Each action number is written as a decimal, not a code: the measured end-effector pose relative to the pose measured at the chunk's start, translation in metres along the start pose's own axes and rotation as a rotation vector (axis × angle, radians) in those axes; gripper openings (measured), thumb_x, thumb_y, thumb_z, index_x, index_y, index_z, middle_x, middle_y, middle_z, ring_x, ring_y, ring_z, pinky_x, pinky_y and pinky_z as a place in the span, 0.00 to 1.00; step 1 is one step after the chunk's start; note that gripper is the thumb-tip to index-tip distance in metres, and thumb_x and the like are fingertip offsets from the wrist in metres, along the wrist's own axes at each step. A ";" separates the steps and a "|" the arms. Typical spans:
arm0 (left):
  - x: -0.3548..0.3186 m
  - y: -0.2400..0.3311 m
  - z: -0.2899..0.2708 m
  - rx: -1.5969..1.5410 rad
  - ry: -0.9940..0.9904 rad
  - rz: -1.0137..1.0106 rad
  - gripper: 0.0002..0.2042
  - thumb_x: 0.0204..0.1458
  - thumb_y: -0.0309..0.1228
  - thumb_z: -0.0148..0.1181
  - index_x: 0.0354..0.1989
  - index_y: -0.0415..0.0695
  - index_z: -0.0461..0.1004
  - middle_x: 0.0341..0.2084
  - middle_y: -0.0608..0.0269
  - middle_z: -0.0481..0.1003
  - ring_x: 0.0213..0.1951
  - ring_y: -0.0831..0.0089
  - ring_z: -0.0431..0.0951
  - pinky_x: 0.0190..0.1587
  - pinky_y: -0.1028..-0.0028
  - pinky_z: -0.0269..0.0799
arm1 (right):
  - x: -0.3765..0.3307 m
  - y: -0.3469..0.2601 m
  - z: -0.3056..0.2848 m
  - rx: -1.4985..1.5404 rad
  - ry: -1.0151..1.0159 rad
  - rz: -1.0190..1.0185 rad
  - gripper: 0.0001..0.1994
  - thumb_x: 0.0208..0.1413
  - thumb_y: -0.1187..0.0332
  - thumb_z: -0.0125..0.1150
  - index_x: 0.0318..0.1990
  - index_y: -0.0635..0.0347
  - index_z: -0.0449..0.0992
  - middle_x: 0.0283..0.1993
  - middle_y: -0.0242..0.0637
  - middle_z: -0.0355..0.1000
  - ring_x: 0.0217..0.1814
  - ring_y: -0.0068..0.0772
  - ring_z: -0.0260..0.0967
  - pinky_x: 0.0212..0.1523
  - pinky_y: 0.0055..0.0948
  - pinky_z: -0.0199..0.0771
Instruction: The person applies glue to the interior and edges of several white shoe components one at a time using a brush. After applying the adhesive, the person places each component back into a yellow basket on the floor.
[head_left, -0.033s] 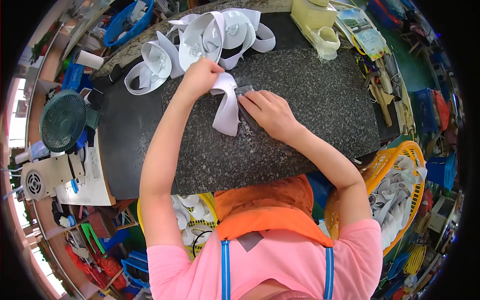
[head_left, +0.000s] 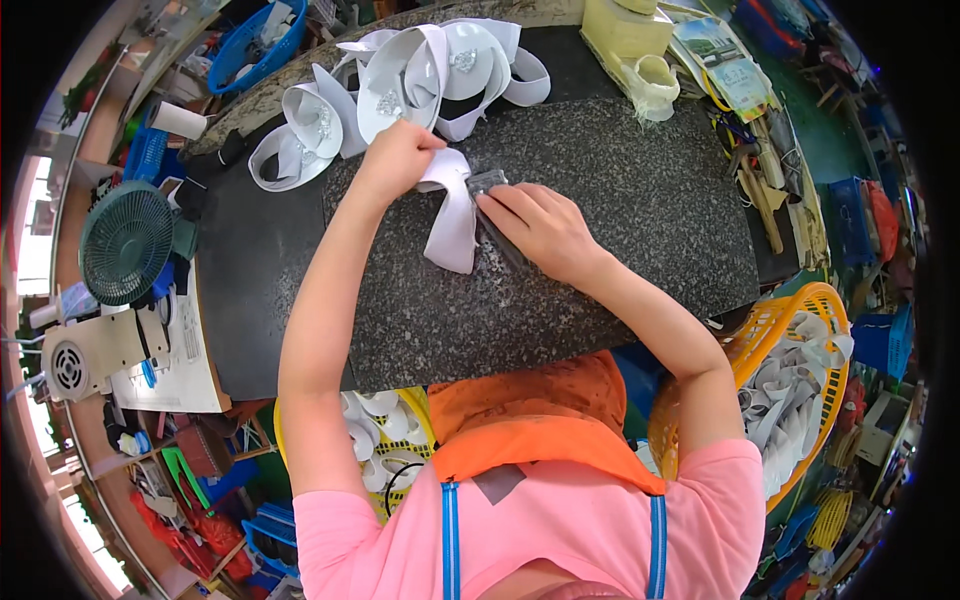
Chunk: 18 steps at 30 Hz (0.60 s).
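My left hand (head_left: 398, 160) is closed, pinching the upper end of a white shoe strap (head_left: 452, 235). The strap's wide lower part hangs down across the speckled dark worktop (head_left: 420, 320). Just right of it, my right hand (head_left: 545, 230) grips a dark, flat bar-like tool (head_left: 490, 182). The tool's grey end stands beside the strap's edge; whether they touch, I cannot tell. Past my left hand lies a pile of white sandal uppers (head_left: 405, 70) with sparkling stones, and another curled white upper (head_left: 312, 125) sits to its left.
A yellow block-shaped container (head_left: 630, 40) stands at the far right, with hand tools (head_left: 765, 190) near it. A green fan (head_left: 127, 240) stands at the left. An orange basket (head_left: 825, 400) of white pieces is by my right elbow, a yellow basket (head_left: 425, 400) below the near edge.
The grey end of the tool in my right hand has tilted slightly and shows more clearly. My left hand and the strap have barely moved.
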<state>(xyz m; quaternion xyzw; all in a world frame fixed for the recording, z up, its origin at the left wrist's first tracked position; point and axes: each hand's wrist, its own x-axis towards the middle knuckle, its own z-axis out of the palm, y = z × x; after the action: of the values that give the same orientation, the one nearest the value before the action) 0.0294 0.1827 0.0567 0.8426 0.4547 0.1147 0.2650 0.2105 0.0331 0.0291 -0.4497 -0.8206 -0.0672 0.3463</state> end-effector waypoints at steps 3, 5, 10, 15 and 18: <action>-0.020 -0.001 -0.018 -0.148 0.056 -0.060 0.13 0.43 0.25 0.54 0.38 0.39 0.78 0.29 0.52 0.79 0.32 0.67 0.79 0.37 0.73 0.71 | -0.006 0.008 -0.024 -0.032 0.208 -0.221 0.17 0.40 0.74 0.60 0.42 0.65 0.75 0.41 0.40 0.70 0.36 0.39 0.71 0.37 0.28 0.75; -0.049 0.017 -0.040 -0.342 0.192 -0.054 0.15 0.43 0.23 0.54 0.41 0.40 0.78 0.30 0.55 0.79 0.32 0.70 0.78 0.37 0.75 0.71 | -0.013 0.014 -0.037 0.041 0.325 -0.068 0.16 0.42 0.77 0.60 0.43 0.64 0.74 0.40 0.39 0.70 0.33 0.36 0.71 0.35 0.26 0.74; -0.125 0.081 -0.054 0.017 0.580 0.263 0.17 0.44 0.16 0.54 0.45 0.41 0.76 0.30 0.59 0.76 0.33 0.70 0.76 0.36 0.76 0.69 | -0.008 -0.008 -0.074 0.790 0.587 0.784 0.18 0.53 0.80 0.53 0.53 0.65 0.68 0.34 0.33 0.69 0.27 0.17 0.68 0.24 0.17 0.68; -0.164 0.051 0.045 0.368 0.306 0.518 0.17 0.37 0.23 0.56 0.40 0.37 0.73 0.31 0.58 0.71 0.34 0.62 0.73 0.35 0.67 0.70 | 0.003 -0.008 -0.090 1.136 0.685 0.937 0.09 0.50 0.77 0.50 0.40 0.63 0.67 0.29 0.36 0.68 0.23 0.20 0.68 0.16 0.20 0.68; -0.171 0.044 0.073 0.405 0.259 0.566 0.16 0.37 0.23 0.56 0.38 0.35 0.73 0.33 0.58 0.69 0.35 0.64 0.71 0.37 0.69 0.69 | 0.012 -0.011 -0.085 0.809 0.251 0.977 0.10 0.47 0.76 0.51 0.39 0.62 0.67 0.29 0.36 0.69 0.24 0.20 0.69 0.16 0.19 0.67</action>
<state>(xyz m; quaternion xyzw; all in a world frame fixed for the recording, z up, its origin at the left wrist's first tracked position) -0.0037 -0.0037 0.0282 0.9488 0.2467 0.1968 -0.0091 0.2402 -0.0007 0.1028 -0.5942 -0.4349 0.3605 0.5725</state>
